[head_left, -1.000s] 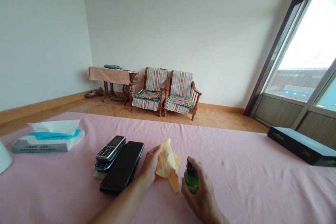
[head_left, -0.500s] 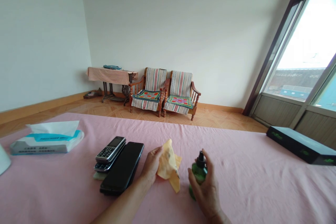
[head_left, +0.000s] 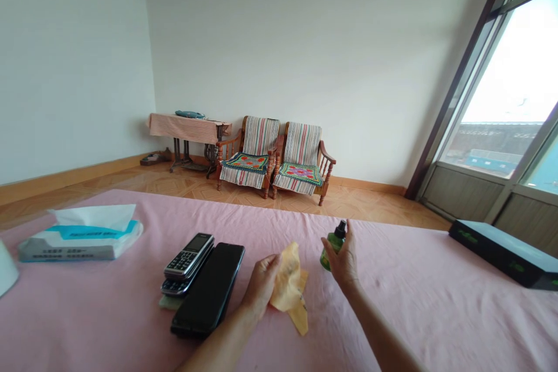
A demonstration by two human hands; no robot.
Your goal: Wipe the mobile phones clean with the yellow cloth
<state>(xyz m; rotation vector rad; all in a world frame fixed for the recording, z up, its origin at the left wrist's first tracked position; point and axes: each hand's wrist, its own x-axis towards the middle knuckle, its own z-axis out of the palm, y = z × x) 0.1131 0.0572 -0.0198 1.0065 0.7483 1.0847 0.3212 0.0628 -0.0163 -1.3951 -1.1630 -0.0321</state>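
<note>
My left hand [head_left: 260, 283] pinches a crumpled yellow cloth [head_left: 289, 288] just above the pink tablecloth [head_left: 410, 302]. My right hand [head_left: 342, 257] is stretched forward and wrapped round a small green spray bottle [head_left: 332, 240] with a black nozzle, which stands upright on or just above the cloth-covered table, farther from me than the yellow cloth. Left of my left hand lies a large black smartphone [head_left: 210, 290], with a keypad phone [head_left: 189, 254] stacked on another handset beside it.
A tissue pack [head_left: 82, 233] lies at the far left, with a white object [head_left: 6, 269] at the left edge. A long black box [head_left: 505, 251] sits at the right. Beyond the table are two striped wooden armchairs [head_left: 277, 157], a covered side table [head_left: 188, 127] and large windows.
My right hand has carried the green spray bottle forward, away from me, from beside the yellow cloth to a spot farther out on the table. My left hand has kept hold of the cloth.
</note>
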